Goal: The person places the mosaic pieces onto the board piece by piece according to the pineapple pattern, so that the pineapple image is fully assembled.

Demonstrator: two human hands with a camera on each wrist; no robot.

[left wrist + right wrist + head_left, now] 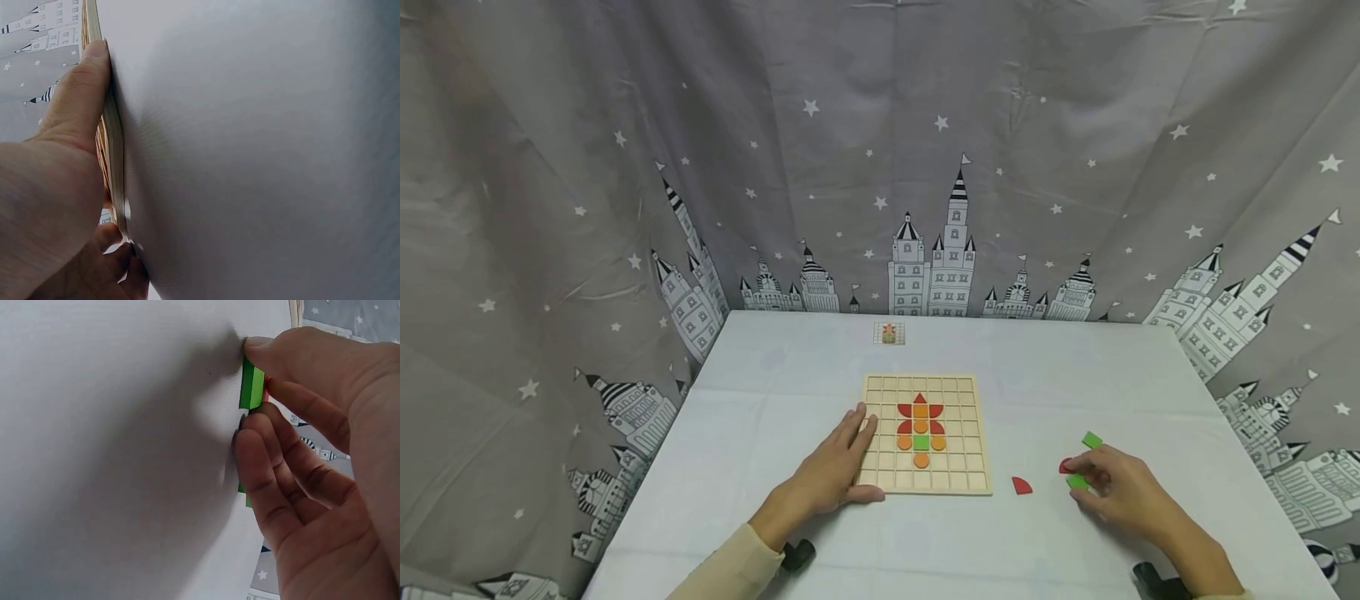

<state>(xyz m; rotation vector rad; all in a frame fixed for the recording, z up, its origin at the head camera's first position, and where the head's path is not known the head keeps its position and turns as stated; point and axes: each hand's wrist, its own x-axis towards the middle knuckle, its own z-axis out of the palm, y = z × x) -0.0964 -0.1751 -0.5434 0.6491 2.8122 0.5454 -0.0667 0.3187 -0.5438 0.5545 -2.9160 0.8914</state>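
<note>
Pinching a green block [252, 385], the right hand [1122, 492] sits on a white tablecloth [760, 400]; starry castle curtains [625, 167] hang behind.

The left hand [831, 471], fingers flat, steadies the wooden board [962, 479].

The left hand [44, 187] presses its thumb [78, 94] along the wooden board's edge [112, 156] on the white table [262, 150].

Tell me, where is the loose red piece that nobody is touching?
In the head view, the red piece lies on the table, between the wooden board and the right hand.
</note>
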